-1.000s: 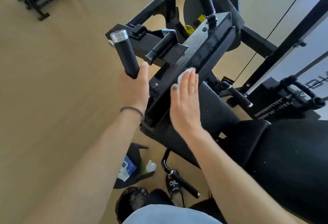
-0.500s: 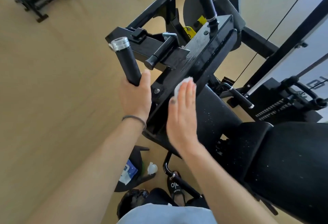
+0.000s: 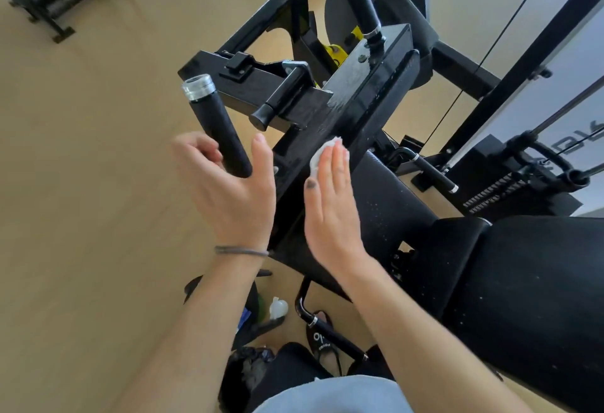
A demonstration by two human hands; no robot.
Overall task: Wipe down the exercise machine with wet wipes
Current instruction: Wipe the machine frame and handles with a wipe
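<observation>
My right hand (image 3: 330,203), fingers flat and together, presses the wipe (image 3: 322,154) on the beam (image 3: 356,111) running toward 1 o'clock; left hand (image 3: 228,183) spread loose around the handle (image 3: 217,131).

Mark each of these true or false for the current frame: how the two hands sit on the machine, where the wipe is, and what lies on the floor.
1. The right hand presses a crumpled white wet wipe flat against the black metal frame beam. True.
2. The left hand is clamped tightly round the black foam grip with the silver end cap. False: its fingers are spread open around the grip.
3. The wipe is on the black padded seat. False: it is on the frame beam.
4. The left wrist wears a thin grey band. True.
5. The floor is grey carpet. False: it is light wood-tone floor.
</observation>
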